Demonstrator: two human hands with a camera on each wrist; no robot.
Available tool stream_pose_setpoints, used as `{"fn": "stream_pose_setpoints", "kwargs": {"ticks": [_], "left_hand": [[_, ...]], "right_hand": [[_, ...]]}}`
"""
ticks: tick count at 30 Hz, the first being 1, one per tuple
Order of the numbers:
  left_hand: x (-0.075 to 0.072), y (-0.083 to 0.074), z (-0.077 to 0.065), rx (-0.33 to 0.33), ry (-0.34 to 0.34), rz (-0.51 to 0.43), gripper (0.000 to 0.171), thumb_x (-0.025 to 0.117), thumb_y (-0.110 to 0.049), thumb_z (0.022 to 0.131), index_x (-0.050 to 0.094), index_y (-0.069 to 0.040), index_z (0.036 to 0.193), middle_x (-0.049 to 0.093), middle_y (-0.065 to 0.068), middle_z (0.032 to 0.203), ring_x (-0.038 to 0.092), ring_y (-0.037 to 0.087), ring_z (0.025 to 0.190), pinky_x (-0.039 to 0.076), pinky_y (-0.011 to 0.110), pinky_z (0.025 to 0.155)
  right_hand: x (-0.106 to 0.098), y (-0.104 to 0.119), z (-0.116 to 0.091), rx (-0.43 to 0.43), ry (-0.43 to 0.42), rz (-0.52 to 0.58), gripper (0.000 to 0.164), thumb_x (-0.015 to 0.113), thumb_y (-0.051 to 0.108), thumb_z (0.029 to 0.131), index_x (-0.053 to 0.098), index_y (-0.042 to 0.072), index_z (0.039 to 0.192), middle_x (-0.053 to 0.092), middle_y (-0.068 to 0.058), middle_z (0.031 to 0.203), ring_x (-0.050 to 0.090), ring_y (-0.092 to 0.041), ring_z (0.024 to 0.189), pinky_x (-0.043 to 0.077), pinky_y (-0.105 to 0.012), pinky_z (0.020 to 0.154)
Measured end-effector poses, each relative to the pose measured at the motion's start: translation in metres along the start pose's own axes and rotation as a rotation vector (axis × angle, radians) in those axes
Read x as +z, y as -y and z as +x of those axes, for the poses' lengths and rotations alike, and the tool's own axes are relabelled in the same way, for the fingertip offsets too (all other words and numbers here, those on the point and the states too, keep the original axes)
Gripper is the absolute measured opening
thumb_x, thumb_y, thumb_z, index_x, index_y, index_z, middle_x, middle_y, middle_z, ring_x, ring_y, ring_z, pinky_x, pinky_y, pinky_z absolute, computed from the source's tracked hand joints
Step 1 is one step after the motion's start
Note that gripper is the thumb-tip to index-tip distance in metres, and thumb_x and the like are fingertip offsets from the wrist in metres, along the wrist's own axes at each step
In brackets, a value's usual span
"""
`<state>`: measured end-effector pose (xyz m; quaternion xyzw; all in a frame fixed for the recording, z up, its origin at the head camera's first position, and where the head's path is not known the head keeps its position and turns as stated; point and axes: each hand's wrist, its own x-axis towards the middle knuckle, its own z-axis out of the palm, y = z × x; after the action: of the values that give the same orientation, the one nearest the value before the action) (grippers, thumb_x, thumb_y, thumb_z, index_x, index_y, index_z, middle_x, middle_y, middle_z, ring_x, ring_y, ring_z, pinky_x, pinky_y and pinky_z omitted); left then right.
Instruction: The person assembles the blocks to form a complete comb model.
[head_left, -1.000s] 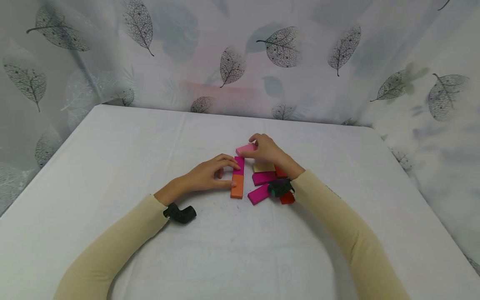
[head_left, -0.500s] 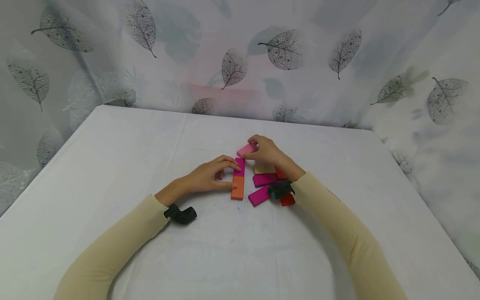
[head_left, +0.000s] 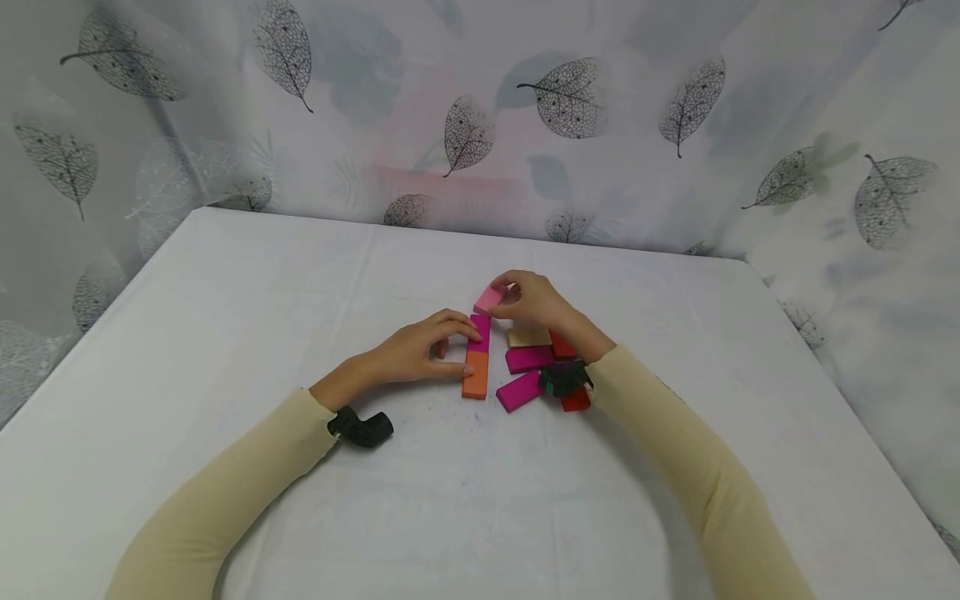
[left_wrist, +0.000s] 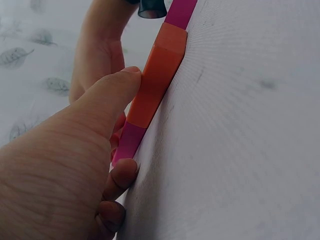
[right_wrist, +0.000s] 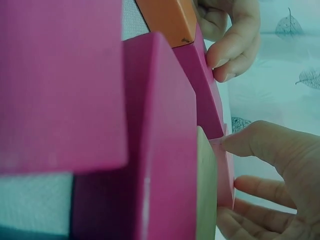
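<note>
My right hand (head_left: 527, 298) pinches a light pink block (head_left: 489, 298) at the far end of a short row, thumb on its near side and fingers beyond. The row runs away from me: an orange block (head_left: 475, 377) nearest, then a magenta block (head_left: 480, 332). My left hand (head_left: 411, 348) lies at the row's left side. In the left wrist view its thumb touches the orange block (left_wrist: 159, 75). In the right wrist view its fingertips rest by the magenta block (right_wrist: 202, 90). The pink block (right_wrist: 226, 175) sits angled there, close to the magenta block's end.
Right of the row lie loose blocks: a pale wood-coloured block (head_left: 528, 337), a magenta block (head_left: 528, 359), another magenta block (head_left: 519, 392) and red ones (head_left: 576, 399), partly hidden by the right wrist camera (head_left: 564, 378). A white cloth (head_left: 450, 517) covers the table. Leaf-patterned curtain (head_left: 465, 192) hangs behind.
The right hand has turned the light pink block, so that it points more toward the row's line. The left hand and the two row blocks stay in place.
</note>
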<state>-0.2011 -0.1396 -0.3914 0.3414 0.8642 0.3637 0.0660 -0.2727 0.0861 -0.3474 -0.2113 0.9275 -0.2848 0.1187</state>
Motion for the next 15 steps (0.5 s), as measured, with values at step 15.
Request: {"fn": "stream_pose_setpoints", "kwargs": {"ticks": [15], "left_hand": [[0.0007,0.0009,0.0003,-0.012,-0.008,0.005,0.047,0.075,-0.037,0.086,0.061,-0.022,0.128,0.047,-0.005,0.136,0.051,0.011,0.084,0.044,0.026,0.070]], "right_hand": [[-0.0007,-0.0030,0.0009,-0.116,0.097,0.033,0.043,0.065,0.010,0.092,0.056,-0.002,0.133,0.045,-0.022,0.146,0.049,-0.034,0.129,0.042,-0.040,0.104]]}}
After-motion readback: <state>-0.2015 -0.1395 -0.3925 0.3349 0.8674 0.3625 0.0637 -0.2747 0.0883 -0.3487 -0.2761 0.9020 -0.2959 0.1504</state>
